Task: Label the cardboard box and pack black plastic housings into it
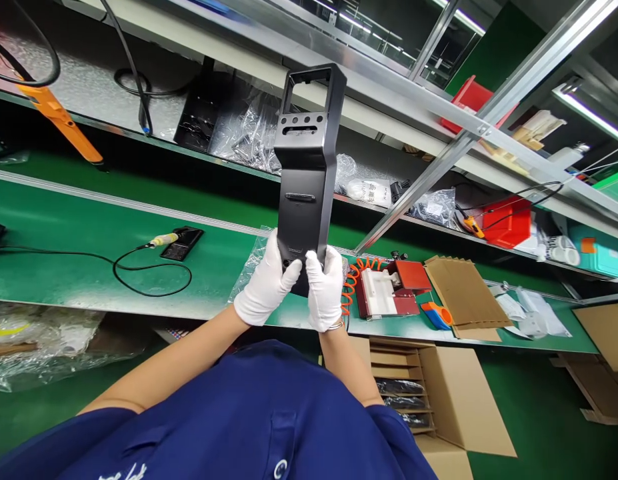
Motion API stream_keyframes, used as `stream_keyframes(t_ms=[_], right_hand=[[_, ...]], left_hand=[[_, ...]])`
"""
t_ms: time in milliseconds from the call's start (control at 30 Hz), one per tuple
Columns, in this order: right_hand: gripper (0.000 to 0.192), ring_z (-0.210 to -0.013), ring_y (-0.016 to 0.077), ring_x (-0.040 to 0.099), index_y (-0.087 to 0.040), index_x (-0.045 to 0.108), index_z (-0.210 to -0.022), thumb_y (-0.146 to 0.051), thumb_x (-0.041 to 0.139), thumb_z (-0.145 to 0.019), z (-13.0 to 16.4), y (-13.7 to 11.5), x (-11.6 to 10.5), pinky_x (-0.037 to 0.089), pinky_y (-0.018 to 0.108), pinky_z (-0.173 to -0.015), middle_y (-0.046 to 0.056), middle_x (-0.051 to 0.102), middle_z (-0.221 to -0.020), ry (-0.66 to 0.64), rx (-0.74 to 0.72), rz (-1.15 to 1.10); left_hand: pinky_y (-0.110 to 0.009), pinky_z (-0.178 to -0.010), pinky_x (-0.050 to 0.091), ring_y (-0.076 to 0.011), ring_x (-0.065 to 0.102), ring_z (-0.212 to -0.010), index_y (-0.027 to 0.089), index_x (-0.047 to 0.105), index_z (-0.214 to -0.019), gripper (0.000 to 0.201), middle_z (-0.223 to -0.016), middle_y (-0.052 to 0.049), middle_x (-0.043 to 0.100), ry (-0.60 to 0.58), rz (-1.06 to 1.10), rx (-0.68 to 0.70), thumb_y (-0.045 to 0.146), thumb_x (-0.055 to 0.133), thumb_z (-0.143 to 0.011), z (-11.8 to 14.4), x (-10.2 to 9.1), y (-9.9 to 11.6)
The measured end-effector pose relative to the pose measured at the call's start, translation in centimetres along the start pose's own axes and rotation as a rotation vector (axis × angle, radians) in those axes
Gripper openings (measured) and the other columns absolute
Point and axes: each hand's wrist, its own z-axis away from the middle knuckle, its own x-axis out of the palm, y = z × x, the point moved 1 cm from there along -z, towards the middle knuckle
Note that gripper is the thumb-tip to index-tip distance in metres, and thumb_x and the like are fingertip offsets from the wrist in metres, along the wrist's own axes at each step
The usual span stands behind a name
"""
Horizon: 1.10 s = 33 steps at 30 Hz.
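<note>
A long black plastic housing stands upright in front of me, with a rectangular opening at its top, a row of several round holes and a slot below that. My left hand, in a white glove, grips its lower left edge with the thumb on the front face. On the lower right edge, my gloved right hand is closed the same way. Behind the housing, a clear plastic bag lies on the green workbench; part of it is hidden by my left hand.
A red and white fixture with a coiled orange hose sits right of my hands, beside a blue-orange tape dispenser and cardboard sheets. Below stands an open carton. At left lies a cabled yellow tool; an orange tool hangs above.
</note>
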Motion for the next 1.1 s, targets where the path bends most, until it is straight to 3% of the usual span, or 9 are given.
stream_keyframes(t_ms=[200, 367, 467, 567, 667, 733, 867, 1100], right_hand=[[0.035, -0.095, 0.0184, 0.063, -0.021, 0.058, -0.106, -0.045, 0.070, -0.083, 0.1, 0.4, 0.3, 0.054, 0.037, -0.092, 0.004, 0.068, -0.104, -0.014, 0.012, -0.022], [0.035, -0.103, 0.0210, 0.066, -0.021, 0.061, -0.104, -0.046, 0.071, -0.080, -0.8, -0.4, -0.6, 0.055, 0.039, -0.098, 0.006, 0.071, -0.108, -0.076, 0.053, -0.115], [0.036, -0.110, 0.0227, 0.067, -0.022, 0.063, -0.108, -0.050, 0.065, -0.086, -1.1, -0.6, -0.9, 0.055, 0.041, -0.103, 0.007, 0.072, -0.114, -0.195, 0.099, -0.116], [0.044, -0.115, 0.0232, 0.066, -0.022, 0.060, -0.121, -0.054, 0.062, -0.090, -1.0, -0.2, -0.6, 0.053, 0.040, -0.106, 0.008, 0.071, -0.124, -0.275, 0.016, 0.019], [0.061, -0.121, 0.0242, 0.064, -0.021, 0.054, -0.136, -0.055, 0.068, -0.087, -1.0, 0.5, -0.1, 0.049, 0.040, -0.110, 0.010, 0.067, -0.133, -0.323, -0.090, 0.174], [0.063, -0.122, 0.0235, 0.063, -0.019, 0.050, -0.141, -0.055, 0.063, -0.092, -1.3, 0.9, 0.0, 0.048, 0.039, -0.111, 0.012, 0.065, -0.135, -0.350, -0.114, 0.188], [0.059, -0.119, 0.0223, 0.065, -0.017, 0.055, -0.136, -0.061, 0.052, -0.096, -2.2, 2.0, -0.2, 0.049, 0.037, -0.109, 0.012, 0.068, -0.131, -0.373, -0.084, 0.165], [0.058, -0.123, 0.0221, 0.064, -0.020, 0.060, -0.130, -0.063, 0.060, -0.091, -3.1, 3.0, -1.7, 0.049, 0.040, -0.112, 0.010, 0.068, -0.134, -0.241, 0.018, 0.021]], left_hand=[[-0.054, -0.112, 0.047, -0.0329, 0.059, -0.130, 0.008, 0.035, -0.148, 0.075, -0.144, -0.027, 0.054, 0.047, 0.040, -0.044, 0.062, 0.041, -0.097, 0.3, -0.3, -0.4], [-0.051, -0.118, 0.043, -0.0308, 0.054, -0.136, 0.018, 0.051, -0.139, 0.059, -0.144, -0.017, 0.057, -0.035, 0.426, -0.088, 0.058, 0.050, -0.096, -0.3, -1.5, 0.5], [-0.048, -0.107, 0.053, -0.0285, 0.063, -0.123, 0.022, 0.056, -0.127, 0.045, -0.133, -0.013, 0.063, 0.040, 0.629, -0.241, 0.054, 0.057, -0.095, -0.5, -1.7, 1.4], [-0.046, -0.095, 0.059, -0.0261, 0.066, -0.105, 0.022, 0.055, -0.113, 0.042, -0.115, -0.010, 0.065, 0.183, 0.579, -0.320, 0.057, 0.063, -0.090, -0.3, -1.3, 2.0], [-0.046, -0.097, 0.057, -0.0255, 0.064, -0.105, 0.023, 0.054, -0.114, 0.045, -0.111, -0.009, 0.063, 0.273, 0.475, -0.263, 0.060, 0.062, -0.091, -0.1, -0.9, 2.2], [-0.045, -0.098, 0.056, -0.0257, 0.063, -0.108, 0.023, 0.053, -0.118, 0.048, -0.114, -0.009, 0.062, 0.298, 0.439, -0.257, 0.062, 0.060, -0.091, -0.1, -0.7, 2.1], [-0.044, -0.096, 0.056, -0.0252, 0.063, -0.104, 0.022, 0.054, -0.115, 0.053, -0.111, -0.009, 0.063, 0.291, 0.377, -0.280, 0.068, 0.059, -0.089, -0.5, -0.1, 1.7], [-0.048, -0.099, 0.055, -0.0277, 0.063, -0.108, 0.020, 0.054, -0.117, 0.058, -0.116, -0.012, 0.063, 0.232, 0.386, -0.265, 0.070, 0.057, -0.089, -1.4, 1.1, 0.7]])
